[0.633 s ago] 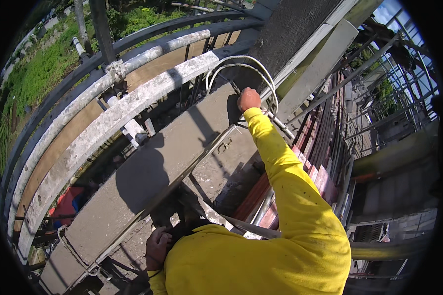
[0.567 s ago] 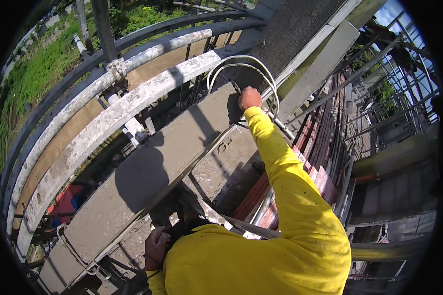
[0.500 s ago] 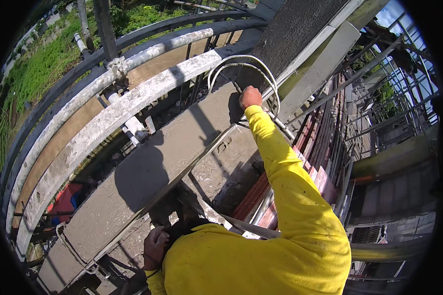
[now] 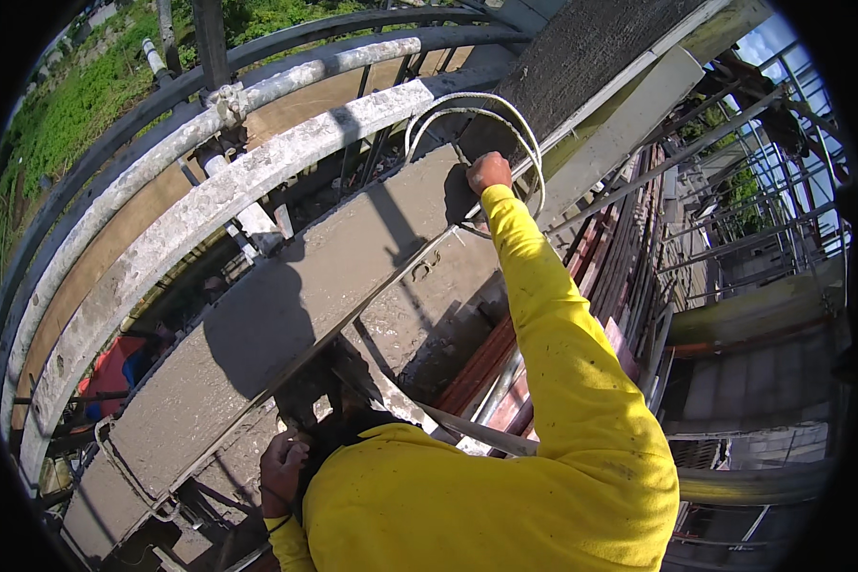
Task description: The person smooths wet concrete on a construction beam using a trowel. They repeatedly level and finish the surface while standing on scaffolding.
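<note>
My right hand (image 4: 489, 172) is closed in a fist at the far end of a smooth grey mortar-covered ledge (image 4: 353, 250), beside a dark column (image 4: 582, 71). What it grips is hidden; its shadow falls on the ledge beside it. A pale looped hose or cable (image 4: 534, 143) arches around and behind this hand. My left hand (image 4: 284, 472) is low at the left, next to my yellow-sleeved body, its fingers curled near the ledge's near edge. Anything inside them is hidden.
Curved railings (image 4: 257, 186), crusted with cement, run along the left. A bent metal bar clamp (image 4: 124, 467) spans the ledge at lower left. Reddish metal lengths (image 4: 477, 367) lie below on the right, with scaffold poles (image 4: 725, 250) beyond. A board (image 4: 477, 432) crosses in front of me.
The view has shifted slightly. My right hand stays closed at the column end and sits a little nearer the edge board. My left hand appears slightly farther left, its fingers still curled.
</note>
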The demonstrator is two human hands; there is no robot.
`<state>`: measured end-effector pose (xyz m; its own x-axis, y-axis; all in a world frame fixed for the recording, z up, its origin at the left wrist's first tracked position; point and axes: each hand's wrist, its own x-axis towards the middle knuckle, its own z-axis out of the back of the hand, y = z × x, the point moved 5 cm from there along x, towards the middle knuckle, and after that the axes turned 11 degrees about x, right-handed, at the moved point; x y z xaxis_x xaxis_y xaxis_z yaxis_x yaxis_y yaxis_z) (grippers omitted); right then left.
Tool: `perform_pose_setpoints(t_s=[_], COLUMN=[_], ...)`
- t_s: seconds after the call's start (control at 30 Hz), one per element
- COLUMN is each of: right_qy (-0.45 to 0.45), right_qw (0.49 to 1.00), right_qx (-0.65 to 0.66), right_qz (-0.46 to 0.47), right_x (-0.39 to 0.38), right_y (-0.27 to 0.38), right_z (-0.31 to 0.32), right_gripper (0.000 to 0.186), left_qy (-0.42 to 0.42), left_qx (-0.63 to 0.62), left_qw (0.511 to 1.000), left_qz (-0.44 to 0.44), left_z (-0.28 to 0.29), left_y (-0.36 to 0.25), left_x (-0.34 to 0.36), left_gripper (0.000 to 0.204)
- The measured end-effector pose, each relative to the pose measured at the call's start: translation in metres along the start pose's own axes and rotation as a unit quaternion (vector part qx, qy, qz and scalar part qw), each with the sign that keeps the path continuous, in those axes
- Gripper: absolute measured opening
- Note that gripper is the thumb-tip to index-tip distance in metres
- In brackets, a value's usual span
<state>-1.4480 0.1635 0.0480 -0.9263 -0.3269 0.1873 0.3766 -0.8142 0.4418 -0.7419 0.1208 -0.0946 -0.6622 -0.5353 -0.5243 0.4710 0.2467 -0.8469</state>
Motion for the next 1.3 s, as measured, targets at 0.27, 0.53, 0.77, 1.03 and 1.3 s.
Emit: perform_pose_setpoints(t_s=[0.27, 0.53, 0.77, 1.03, 1.3], right_qy=[-0.022, -0.039, -0.016, -0.065, -0.008], right_qw=[0.998, 0.996, 0.988, 0.994, 0.996], right_qx=[0.014, 0.014, 0.03, -0.015, 0.005], right_qz=[0.054, 0.08, 0.154, 0.087, 0.089], right_x=[-0.014, -0.032, -0.083, -0.02, -0.048], right_y=[0.0, -0.011, 0.027, -0.007, 0.005], right_z=[-0.006, -0.017, -0.008, -0.013, -0.016], right_gripper=[0.02, 0.021, 0.018, 0.016, 0.022], left_qy=[0.001, 0.006, -0.006, -0.003, -0.018], left_qx=[0.004, -0.008, 0.014, 0.027, 0.031], left_qw=[1.0, 1.0, 1.0, 1.0, 0.999], left_qz=[0.009, 0.002, -0.002, -0.012, 0.011], left_z=[0.003, 0.003, 0.007, 0.013, 0.008], left_y=[0.007, 0.01, 0.008, 0.019, 0.016], left_x=[0.001, 0.005, 0.005, 0.006, -0.004], left_gripper=[0.036, 0.036, 0.036, 0.035, 0.035])
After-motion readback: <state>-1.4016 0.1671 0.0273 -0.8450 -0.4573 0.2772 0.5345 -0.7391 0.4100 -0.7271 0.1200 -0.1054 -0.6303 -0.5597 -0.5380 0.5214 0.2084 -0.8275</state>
